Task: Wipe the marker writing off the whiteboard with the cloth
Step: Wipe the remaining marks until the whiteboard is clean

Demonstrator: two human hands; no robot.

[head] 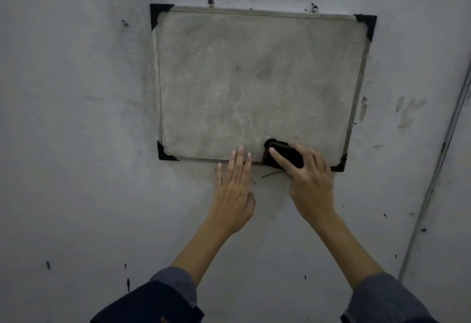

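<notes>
The whiteboard hangs on a grey wall, a bit crooked, with black corner caps. Its face looks grey and smeary, with faint streaks, and no clear writing shows on it. At the bottom edge, near the right corner, sits the dark cloth. It looks like a small black pad, and it is hard to tell more than that.

The right hand holds the cloth, with its fingers curled over the top and pressing it on the board. The left hand lies flat and open on the wall just below the board, and its fingertips reach up over the bottom frame. It seems to keep the board from swinging.

To wipe well, I think the right hand should press evenly and go in long, straight rows across the whole face. The left hand should stay put so the board does not wobble. The corners need care, since smears can hide there.
</notes>
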